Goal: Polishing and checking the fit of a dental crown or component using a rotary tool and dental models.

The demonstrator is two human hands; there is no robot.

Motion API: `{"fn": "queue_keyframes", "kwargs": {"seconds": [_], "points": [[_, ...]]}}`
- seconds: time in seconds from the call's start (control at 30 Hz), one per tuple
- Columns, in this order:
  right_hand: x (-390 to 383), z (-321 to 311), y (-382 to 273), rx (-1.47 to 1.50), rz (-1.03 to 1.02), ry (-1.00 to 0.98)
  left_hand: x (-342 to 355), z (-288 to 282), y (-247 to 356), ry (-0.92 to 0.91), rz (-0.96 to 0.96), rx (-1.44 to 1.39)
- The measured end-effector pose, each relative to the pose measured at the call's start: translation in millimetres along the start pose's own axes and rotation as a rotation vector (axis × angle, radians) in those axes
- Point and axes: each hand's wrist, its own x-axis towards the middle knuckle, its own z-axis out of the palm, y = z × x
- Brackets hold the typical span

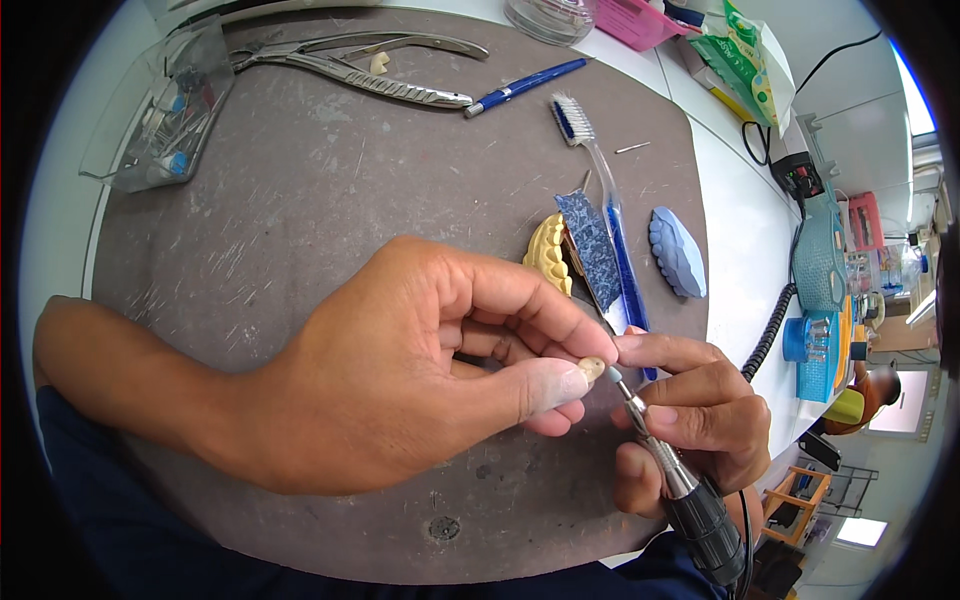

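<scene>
My left hand (pixel 400 370) pinches a small cream tooth-shaped piece (pixel 590 369) between thumb and forefinger, with pale dust on the thumb tip. My right hand (pixel 700 410) grips a black and silver rotary handpiece (pixel 696 517), its small pale tip (pixel 614 374) touching or very near that piece. Beyond my fingers lie a yellow dental cast (pixel 546 250), a blue patterned strip (pixel 588 247), a toothbrush (pixel 600 165) and a light blue dental cast (pixel 675 250).
A grey mat (pixel 250 230) holds metal pliers (pixel 360 80), a blue pen (pixel 525 87) and a clear box of small tools (pixel 160 130). Behind are a pink container (pixel 635 20), a green packet (pixel 735 60), a coiled cord (pixel 770 330) and turquoise trays (pixel 822 255). Another person (pixel 870 395) is at far right.
</scene>
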Motion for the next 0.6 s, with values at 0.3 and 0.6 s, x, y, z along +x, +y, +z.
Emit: {"fn": "queue_keyframes", "kwargs": {"seconds": [0.3, 0.6], "points": [[0.4, 1.9, 2.7, -0.013, -0.022, 0.016, 1.5, -1.4, 3.8, -0.009, -0.06, -0.006], [0.0, 0.7, 0.8, -0.022, -0.038, 0.027, 1.0, -2.0, 1.9, -0.017, -0.032, -0.019]]}}
